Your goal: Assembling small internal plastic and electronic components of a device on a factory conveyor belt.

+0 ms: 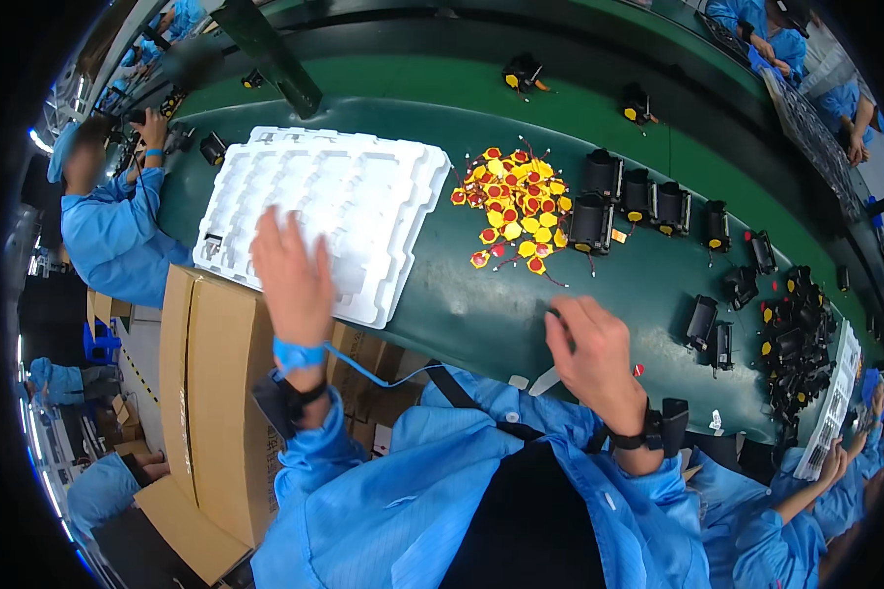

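Note:
My left hand (293, 280) is over the near part of a white moulded plastic tray (417, 182), its fingers spread and nothing in them. A small black part (212, 241) sits in the tray's left corner. My right hand (596, 353) hovers at the near side of the green table, fingers loosely bent, thumb apart; I see nothing held. Beyond it lies a heap of yellow and red discs with thin wires (521, 201). To the right of the heap stand several black housings (591, 222), some with a yellow disc attached. A blue strap with a cord (300, 355) circles my left wrist.
A tall cardboard box (216, 393) stands against the table's near left edge. More black parts are piled (801, 344) at the right, beside another white tray (835, 402). A green post (270, 59) rises behind the tray. A co-worker (118, 221) works at the left; others sit right.

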A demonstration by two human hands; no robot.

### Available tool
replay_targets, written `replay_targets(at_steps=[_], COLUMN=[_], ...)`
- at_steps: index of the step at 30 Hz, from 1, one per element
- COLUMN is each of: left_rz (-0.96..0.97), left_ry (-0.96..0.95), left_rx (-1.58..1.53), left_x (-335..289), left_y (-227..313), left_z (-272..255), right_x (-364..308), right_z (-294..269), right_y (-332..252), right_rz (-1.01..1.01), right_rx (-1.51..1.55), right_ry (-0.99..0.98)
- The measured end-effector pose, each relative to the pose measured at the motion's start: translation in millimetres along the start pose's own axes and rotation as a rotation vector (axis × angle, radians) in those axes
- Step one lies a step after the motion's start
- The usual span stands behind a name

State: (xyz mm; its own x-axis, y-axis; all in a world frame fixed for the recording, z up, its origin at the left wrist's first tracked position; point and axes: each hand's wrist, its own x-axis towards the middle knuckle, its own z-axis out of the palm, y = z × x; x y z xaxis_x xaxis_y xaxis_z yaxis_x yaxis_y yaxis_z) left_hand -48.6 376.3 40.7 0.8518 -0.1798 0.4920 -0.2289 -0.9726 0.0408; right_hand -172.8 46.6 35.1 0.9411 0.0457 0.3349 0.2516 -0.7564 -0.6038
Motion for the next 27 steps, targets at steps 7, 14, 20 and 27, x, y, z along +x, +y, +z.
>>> replay_targets(at_steps=[7, 14, 20, 27], left_rz=[0.292, 0.274, 0.046, -0.459], left_ry=[-0.45, -0.621, -0.564, -1.08], left_rx=[-0.433, -0.472, -0.78, -1.921], left_x=[1.9, -0.4, -21.4, -43.9], left_y=[124.4, 128.1, 125.1, 181.9], left_z=[26.3, 42.3, 6.7, -21.6], right_x=[-11.0, -46.5, -51.5, -47.8], right_z=[4.6, -17.3, 4.5, -36.6], right_y=[-10.0, -4.6, 8.8, -7.6], right_rz=[0.014, 0.218, -0.04, -0.399], right_rx=[0.197, 0.334, 0.245, -0.261], right_ry=[-0.003, 0.055, 0.078, 0.243])
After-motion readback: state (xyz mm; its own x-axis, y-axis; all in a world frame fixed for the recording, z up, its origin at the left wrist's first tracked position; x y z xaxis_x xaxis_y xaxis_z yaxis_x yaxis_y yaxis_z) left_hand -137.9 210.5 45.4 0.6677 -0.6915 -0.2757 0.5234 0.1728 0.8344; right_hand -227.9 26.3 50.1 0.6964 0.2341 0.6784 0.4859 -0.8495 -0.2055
